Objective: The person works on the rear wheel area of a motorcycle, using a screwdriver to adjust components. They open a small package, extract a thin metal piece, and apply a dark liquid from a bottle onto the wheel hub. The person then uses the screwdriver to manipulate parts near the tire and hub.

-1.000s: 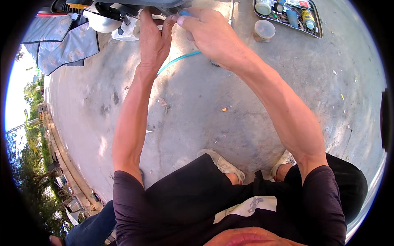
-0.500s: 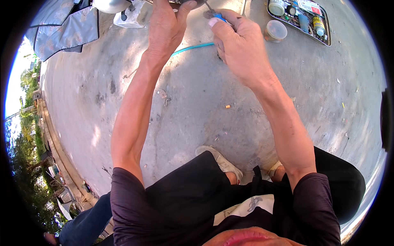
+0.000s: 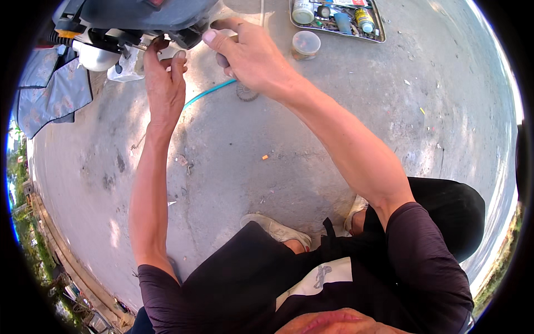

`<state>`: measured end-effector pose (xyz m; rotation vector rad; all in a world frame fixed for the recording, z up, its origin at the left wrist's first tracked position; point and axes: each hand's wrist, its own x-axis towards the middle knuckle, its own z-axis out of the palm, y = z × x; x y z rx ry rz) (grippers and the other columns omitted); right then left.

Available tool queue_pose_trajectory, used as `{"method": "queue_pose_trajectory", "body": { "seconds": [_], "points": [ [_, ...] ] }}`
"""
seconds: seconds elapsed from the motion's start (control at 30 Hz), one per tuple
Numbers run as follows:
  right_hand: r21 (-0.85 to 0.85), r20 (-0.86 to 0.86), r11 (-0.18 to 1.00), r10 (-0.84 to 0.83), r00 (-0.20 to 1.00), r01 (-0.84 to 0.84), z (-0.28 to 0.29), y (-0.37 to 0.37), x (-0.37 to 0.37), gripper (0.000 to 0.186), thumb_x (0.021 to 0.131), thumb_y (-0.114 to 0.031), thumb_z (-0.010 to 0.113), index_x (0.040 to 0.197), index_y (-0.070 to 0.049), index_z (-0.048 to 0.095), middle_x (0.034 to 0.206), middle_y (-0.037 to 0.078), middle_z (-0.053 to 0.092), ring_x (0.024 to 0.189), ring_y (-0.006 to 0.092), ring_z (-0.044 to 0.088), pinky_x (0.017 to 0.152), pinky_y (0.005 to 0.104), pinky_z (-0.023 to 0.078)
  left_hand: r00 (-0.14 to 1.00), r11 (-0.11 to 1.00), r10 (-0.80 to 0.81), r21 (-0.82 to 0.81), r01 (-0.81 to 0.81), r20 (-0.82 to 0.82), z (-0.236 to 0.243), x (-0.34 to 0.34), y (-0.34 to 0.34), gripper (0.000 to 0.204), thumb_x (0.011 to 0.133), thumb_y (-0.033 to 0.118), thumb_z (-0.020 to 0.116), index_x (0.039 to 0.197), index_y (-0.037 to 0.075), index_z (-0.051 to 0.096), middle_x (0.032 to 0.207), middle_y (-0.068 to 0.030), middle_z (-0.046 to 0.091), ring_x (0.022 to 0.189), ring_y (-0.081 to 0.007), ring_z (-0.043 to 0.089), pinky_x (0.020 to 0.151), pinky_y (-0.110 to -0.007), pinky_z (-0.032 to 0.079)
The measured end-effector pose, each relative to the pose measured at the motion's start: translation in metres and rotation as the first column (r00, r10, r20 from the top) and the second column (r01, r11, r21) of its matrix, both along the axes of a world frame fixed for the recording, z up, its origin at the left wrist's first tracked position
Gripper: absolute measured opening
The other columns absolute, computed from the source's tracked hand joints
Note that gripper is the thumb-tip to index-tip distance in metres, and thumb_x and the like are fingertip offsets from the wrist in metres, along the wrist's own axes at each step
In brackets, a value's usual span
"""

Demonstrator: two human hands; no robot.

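A vehicle's dark grey underside (image 3: 142, 14), with cables, brackets and a rounded silver part (image 3: 94, 55), fills the upper left. My left hand (image 3: 166, 83) reaches up to it, index finger at a dark fitting and thumb standing apart, with no held item visible. My right hand (image 3: 250, 61) is at the right end of this dark housing, fingers curled; what they hold, if anything, is hidden. Behind my left hand lies a translucent white bag or block (image 3: 127, 68). A teal hose (image 3: 206, 93) and a toothed metal ring (image 3: 246, 94) lie on the concrete below.
A metal tray (image 3: 381, 33) of cans and small parts is at the upper right, beside a clear plastic tub (image 3: 305, 45). A grey padded cover (image 3: 50, 97) lies at the left. My shoes (image 3: 267, 225) and black-clad knees are near the lower edge.
The view has swung, showing more of the vehicle. My hands have moved apart a little; my left fingers have loosened. The blue-handled tool seen in my right hand is now hidden.
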<state>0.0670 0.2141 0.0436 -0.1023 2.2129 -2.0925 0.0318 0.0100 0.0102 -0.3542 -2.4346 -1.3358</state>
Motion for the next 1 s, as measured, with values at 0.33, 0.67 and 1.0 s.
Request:
{"method": "queue_pose_trajectory", "body": {
  "seconds": [0.33,0.67,1.0],
  "points": [
    [0.933,0.345,-0.06,0.431,0.834,-0.356,-0.045,0.231,-0.037,0.03,0.095,-0.021,0.073,0.1,0.008,0.075,0.099,0.026,0.074,0.097,0.0431,0.073,0.086,0.0524,0.058,0.831,0.813,-0.116,-0.429,0.394,0.544,-0.077,0.08,-0.008,0.052,0.095,0.002,0.068,0.145,0.007,0.057,0.129,-0.0169,0.067,0.115,-0.0345,0.067,0.096,-0.044,0.053],
    [0.947,-0.312,0.162,0.272,0.91,0.277,-0.198,0.337,-0.084,0.03,0.089,-0.003,0.07,0.119,-0.002,0.069,0.119,0.018,0.067,0.12,0.0386,0.065,0.099,0.0494,0.057,0.787,0.427,-0.449,-0.672,0.605,0.424,-0.032,0.105,0.088,0.056,0.089,0.001,0.073,0.143,0.008,0.059,0.131,-0.0177,0.06,0.116,-0.0375,0.062,0.096,-0.046,0.052],
    [0.964,-0.261,0.112,0.251,0.932,0.24,-0.219,0.348,-0.059,0.019,0.088,-0.003,0.066,0.107,-0.001,0.07,0.105,0.019,0.067,0.103,0.0359,0.071,0.081,0.047,0.062,0.862,0.446,-0.321,-0.741,0.503,0.392,0.003,0.139,0.079,0.034,0.089,0.003,0.068,0.123,0.006,0.07,0.098,-0.0103,0.065,0.097,-0.0294,0.066,0.084,-0.042,0.053]
  ]
}}
